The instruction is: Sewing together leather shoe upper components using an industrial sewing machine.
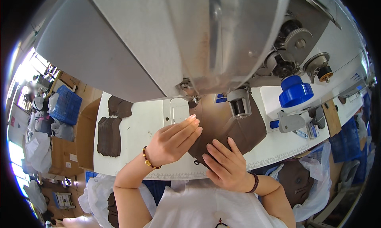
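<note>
A brown leather-like panel (246,136) with seam lines lies on the white sewing machine table, under the machine head. A small metal ring shows at its near left edge. My right hand (226,164) rests flat on the panel's near part, its fingers a little apart. At the panel's left edge is my left hand (176,140), fingers pressed together and pointing up and right. Its thumb is hidden, and I cannot make out what, if anything, the fingertips hold. Beyond my hands is a metal cylinder part (239,107) of the sewing machine (158,41).
Stacked brown pieces (109,136) lie at the table's left. A blue knob (295,92) and a grey lever plate (291,123) stand at the right. Plastic-lined bins with brown pieces (295,182) flank me below the ruler-marked table edge (274,158). A blue crate (66,105) is far left.
</note>
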